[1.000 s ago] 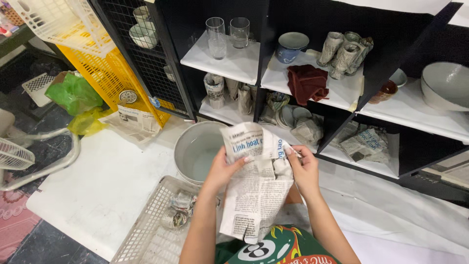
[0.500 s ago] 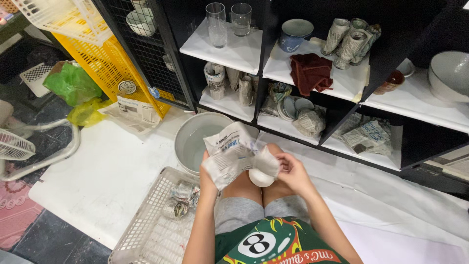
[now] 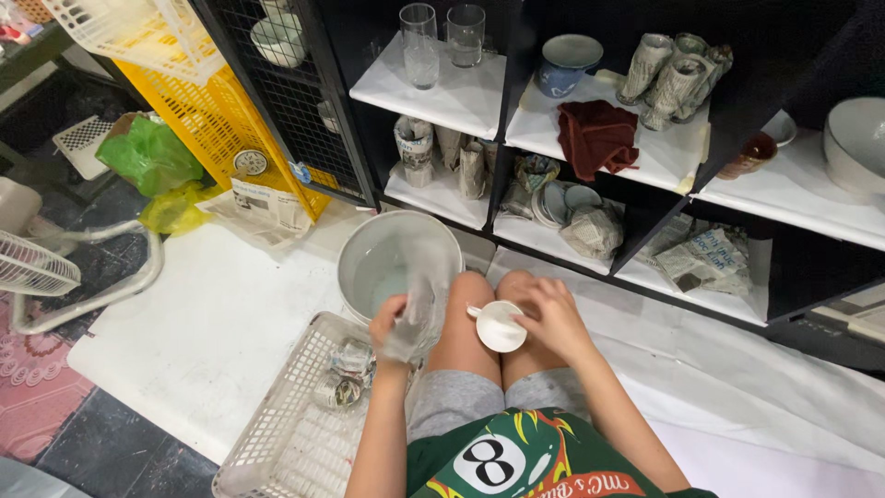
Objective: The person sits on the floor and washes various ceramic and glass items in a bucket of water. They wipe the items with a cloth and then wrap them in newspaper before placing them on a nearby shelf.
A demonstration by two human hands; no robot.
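Observation:
My right hand [image 3: 556, 319] holds a small white cup [image 3: 501, 326] just above my knees. My left hand [image 3: 391, 325] grips a crumpled sheet of newspaper [image 3: 415, 318], blurred with motion, between my left knee and the grey bucket [image 3: 358, 258]. The paper hangs over the far corner of a white plastic basket [image 3: 277, 433], in which lie some newspaper-wrapped pieces [image 3: 341, 376]. I am seated on a white sheet on the floor, facing a black shelf unit.
The shelves hold two glasses [image 3: 441, 35], a blue bowl [image 3: 563, 65], a dark red cloth [image 3: 595, 136], wrapped items [image 3: 671, 66] and a large grey bowl [image 3: 857, 134]. A yellow crate [image 3: 217, 111], a green bag [image 3: 147, 155] and a fan [image 3: 37, 267] stand at left.
The newspaper came off the white cup. My left hand swung down and left with the loose paper; my right hand lowered the bare cup to my knees.

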